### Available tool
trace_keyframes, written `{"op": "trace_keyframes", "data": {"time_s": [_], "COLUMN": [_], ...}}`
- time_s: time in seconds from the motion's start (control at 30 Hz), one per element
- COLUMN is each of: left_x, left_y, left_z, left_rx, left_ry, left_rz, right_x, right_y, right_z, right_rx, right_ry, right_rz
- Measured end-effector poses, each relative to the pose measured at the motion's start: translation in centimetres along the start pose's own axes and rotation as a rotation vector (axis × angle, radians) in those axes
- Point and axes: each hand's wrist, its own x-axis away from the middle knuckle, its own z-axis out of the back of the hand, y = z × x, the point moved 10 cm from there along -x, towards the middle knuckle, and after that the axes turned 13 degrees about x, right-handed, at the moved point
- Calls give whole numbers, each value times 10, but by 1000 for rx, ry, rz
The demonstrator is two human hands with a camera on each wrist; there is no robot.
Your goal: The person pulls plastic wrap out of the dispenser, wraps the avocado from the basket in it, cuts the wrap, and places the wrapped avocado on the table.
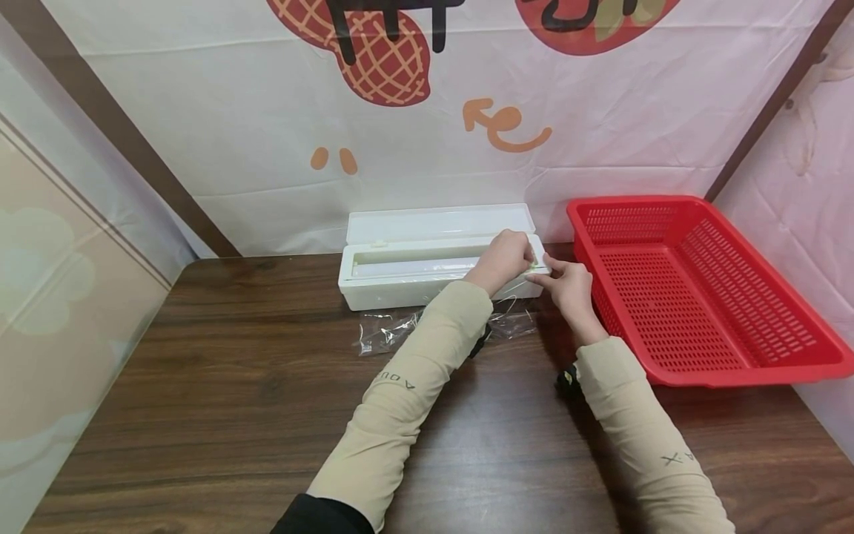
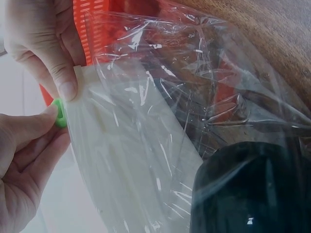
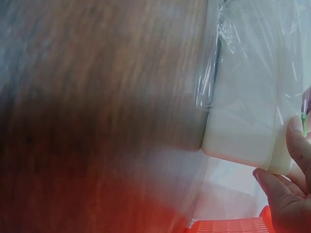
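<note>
A long white cling film dispenser box (image 1: 373, 295) stands on the table, its lid (image 1: 440, 222) tipped back and a roll (image 1: 416, 267) visible inside. My left hand (image 1: 502, 259) is over the box's right end, thumb and fingers pinching a small green slide cutter (image 2: 60, 114) on the front edge. With thumb and fingers, my right hand (image 1: 572, 291) grips the right-hand corner of the box. Clear film (image 1: 387, 332) hangs over the front wall and lies crumpled on the table, partly hidden behind the left forearm.
A red plastic basket (image 1: 674, 308) stands close to the right of the box. Behind the wooden table (image 1: 220, 400) hangs a printed cloth (image 1: 427, 163), near the opened lid.
</note>
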Motion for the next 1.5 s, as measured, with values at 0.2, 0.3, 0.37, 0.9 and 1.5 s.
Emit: {"op": "trace_keyframes", "data": {"time_s": [0.2,0.3,0.37,0.9,1.5], "left_x": [0,1,1,2,4], "left_y": [0,0,-2,-10,-12], "left_z": [0,1,1,1,4], "left_rx": [-10,-8,-2,17,-7], "left_ry": [-5,-2,-1,-9,-22], "left_rz": [-8,-2,7,63,48], "right_x": [0,0,0,0,1], "right_y": [0,-1,-1,2,3], "right_z": [0,-1,-1,-2,-2], "right_rx": [0,-4,-6,19,17], "right_ry": [-3,-5,-5,-4,-13], "right_rz": [3,3,3,-9,-9]}}
